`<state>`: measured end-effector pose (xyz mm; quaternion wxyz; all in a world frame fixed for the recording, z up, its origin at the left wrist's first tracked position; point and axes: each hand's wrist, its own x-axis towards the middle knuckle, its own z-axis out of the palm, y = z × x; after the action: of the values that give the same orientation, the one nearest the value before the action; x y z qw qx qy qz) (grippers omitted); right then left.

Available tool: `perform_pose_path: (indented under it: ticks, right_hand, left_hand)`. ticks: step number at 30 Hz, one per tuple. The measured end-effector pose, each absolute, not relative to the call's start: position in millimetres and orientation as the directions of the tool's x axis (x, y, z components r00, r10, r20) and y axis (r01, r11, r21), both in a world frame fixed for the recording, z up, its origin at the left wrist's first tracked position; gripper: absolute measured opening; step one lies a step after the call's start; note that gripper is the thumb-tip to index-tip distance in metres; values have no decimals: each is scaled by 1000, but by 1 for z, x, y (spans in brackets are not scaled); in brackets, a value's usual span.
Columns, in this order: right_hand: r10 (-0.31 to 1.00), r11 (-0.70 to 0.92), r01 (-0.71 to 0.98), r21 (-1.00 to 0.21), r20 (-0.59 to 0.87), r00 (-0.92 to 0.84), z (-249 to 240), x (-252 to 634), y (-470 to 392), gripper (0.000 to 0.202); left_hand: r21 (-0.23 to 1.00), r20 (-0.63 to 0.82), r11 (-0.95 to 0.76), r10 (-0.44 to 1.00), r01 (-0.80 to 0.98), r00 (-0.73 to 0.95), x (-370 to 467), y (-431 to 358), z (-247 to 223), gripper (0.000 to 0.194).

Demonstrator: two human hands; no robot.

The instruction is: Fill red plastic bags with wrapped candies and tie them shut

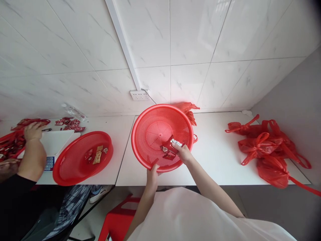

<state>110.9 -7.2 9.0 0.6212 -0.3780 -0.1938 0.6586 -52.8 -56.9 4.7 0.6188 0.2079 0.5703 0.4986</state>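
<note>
A round red plastic basket (145,134) with a perforated wall tilts towards me above the white table. My left hand (152,174) is closed on its near rim, thumb on the inner side. Inside the basket, my right hand (184,153) pinches a small packet (176,143) with a white printed strip. Several small red-wrapped packets (168,152) lie in the bottom, just below and left of my right fingers. Part of what the right hand holds is hidden by the fingers.
Tied red plastic bags (260,145) lie to the right; another red bag (189,108) sits behind the basket. Leftward stand a second red basket (82,167) with a few packets, a white scale (56,142), a clear bottle (74,112) and a co-worker's arm (35,157). A socket strip (139,95) is on the wall.
</note>
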Motion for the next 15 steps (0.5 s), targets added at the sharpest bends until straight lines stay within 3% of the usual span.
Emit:
perform_pose_path:
  ticks: [8,15]
  right_hand:
    - [916,-242,-701,-671,-395,63,1,120,-6,41]
    - [901,-341,-620,-707,-433,-2,0,129,-12,36]
  left_hand:
    - [829,-508,434,848,-352,-152,-51,-57,1,38]
    - [801,-539,442,826,-404,-164,-54,-53,1,39]
